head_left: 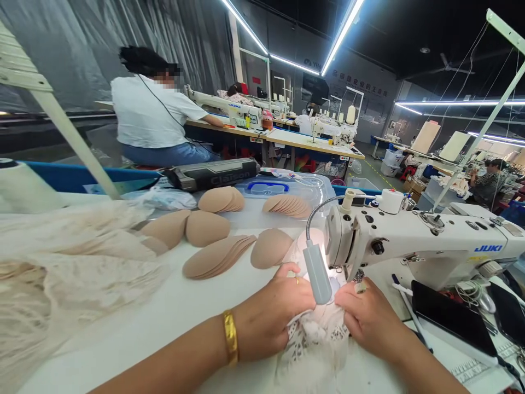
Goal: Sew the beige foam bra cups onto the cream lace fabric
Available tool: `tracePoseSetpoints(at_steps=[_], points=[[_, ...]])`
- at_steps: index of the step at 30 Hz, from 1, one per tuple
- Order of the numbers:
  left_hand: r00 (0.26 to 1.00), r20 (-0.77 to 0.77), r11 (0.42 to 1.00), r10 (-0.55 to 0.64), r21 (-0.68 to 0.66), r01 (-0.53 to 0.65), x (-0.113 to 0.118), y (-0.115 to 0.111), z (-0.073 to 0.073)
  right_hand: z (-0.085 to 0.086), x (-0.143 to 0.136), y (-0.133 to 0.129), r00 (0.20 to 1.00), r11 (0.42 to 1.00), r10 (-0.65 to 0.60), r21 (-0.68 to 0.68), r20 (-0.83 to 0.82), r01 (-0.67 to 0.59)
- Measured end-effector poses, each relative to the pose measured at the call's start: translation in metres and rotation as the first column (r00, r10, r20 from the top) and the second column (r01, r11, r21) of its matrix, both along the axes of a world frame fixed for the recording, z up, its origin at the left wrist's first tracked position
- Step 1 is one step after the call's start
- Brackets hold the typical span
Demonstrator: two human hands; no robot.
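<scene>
Cream lace fabric is bunched under the head of a white sewing machine and hangs toward me. My left hand, with a gold bracelet at its wrist, is closed on the fabric's left side. Opposite it, my right hand pinches the right side close to the needle area. A grey lamp on a bendy neck lights the spot between my hands and hides the needle. Beige bra cups lie just left of the machine, among them a single cup and a fanned stack.
More lace is heaped on the left of the table. Behind the cups stands a clear plastic box carrying a dark Claison-labelled case. A black tablet lies right of my right hand. A co-worker sits at another machine ahead.
</scene>
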State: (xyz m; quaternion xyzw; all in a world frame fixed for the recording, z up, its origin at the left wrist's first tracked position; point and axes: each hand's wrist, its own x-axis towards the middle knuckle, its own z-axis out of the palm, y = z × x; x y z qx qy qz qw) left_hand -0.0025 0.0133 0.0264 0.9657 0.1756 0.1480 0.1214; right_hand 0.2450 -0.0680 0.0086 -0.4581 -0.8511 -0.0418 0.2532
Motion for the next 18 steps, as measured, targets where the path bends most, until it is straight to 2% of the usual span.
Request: tracePoseSetpoints(at_steps=[4, 10, 18], points=[[0.999, 0.014, 0.997, -0.043, -0.068, 0.044, 0.002, 0.009, 0.005, 0.005, 0.0, 0.0, 0.998, 0.998, -0.052, 0.032, -0.037, 0.053], [1.0, 0.015, 0.995, -0.012, -0.095, 0.014, 0.003, 0.013, 0.005, 0.009, -0.002, 0.004, 0.968, 0.999, -0.047, -0.016, -0.247, 0.044], [1.0, 0.001, 0.995, 0.002, -0.095, -0.002, 0.0, 0.011, -0.003, 0.005, 0.0, 0.003, 0.975, 0.999, -0.041, 0.024, -0.219, 0.048]])
